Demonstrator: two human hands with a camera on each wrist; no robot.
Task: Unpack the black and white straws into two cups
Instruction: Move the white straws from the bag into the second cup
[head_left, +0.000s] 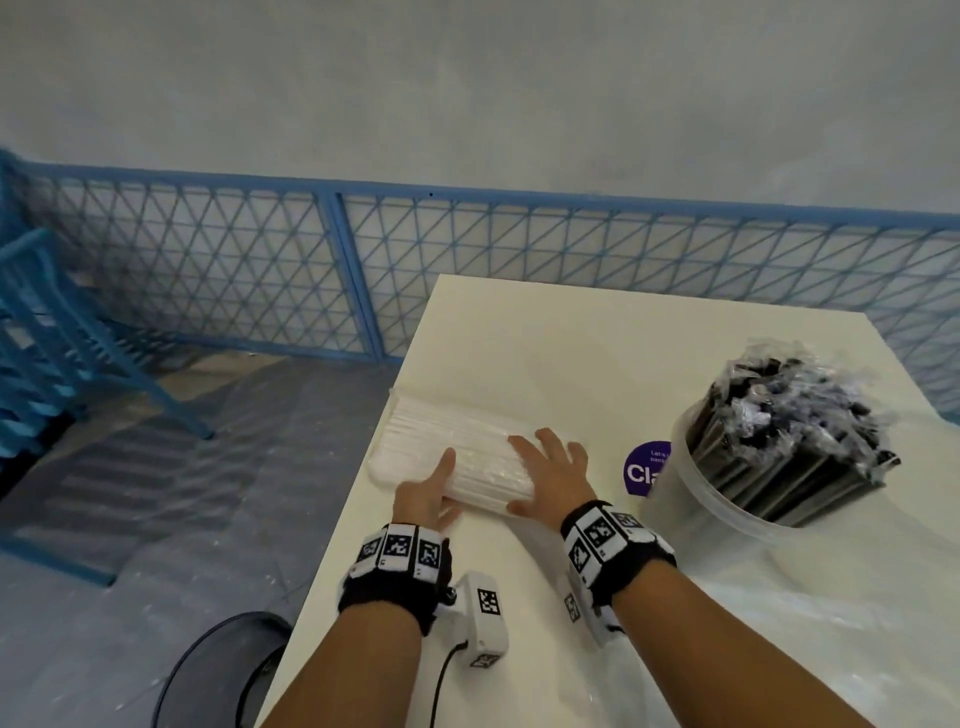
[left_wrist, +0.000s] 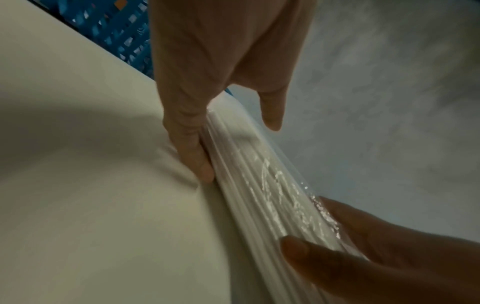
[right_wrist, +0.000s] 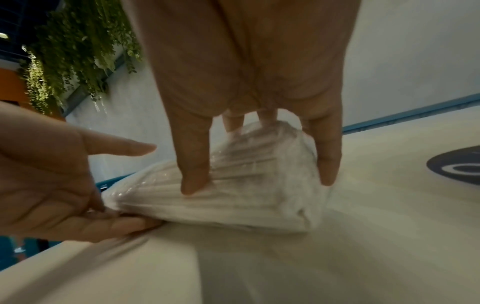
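Note:
A pack of white straws (head_left: 441, 447) in clear film lies near the left edge of the white table (head_left: 545, 338). My left hand (head_left: 423, 493) is at its near side: fingers (left_wrist: 192, 144) straight along the pack (left_wrist: 259, 195) at table level, thumb free above it. My right hand (head_left: 553, 473) lies over the pack's right end with fingers spread and thumb pressing on the film (right_wrist: 246, 201). At the right, a translucent cup (head_left: 691, 509) holds a leaning bundle of black straws (head_left: 789, 431) in crinkled clear wrap.
A purple round sticker (head_left: 641, 470) sits on the table between the pack and the cup. Loose clear plastic (head_left: 779, 623) covers the table's right front. Past the table's left edge are the floor, blue chairs (head_left: 31, 353) and a blue lattice fence (head_left: 260, 270).

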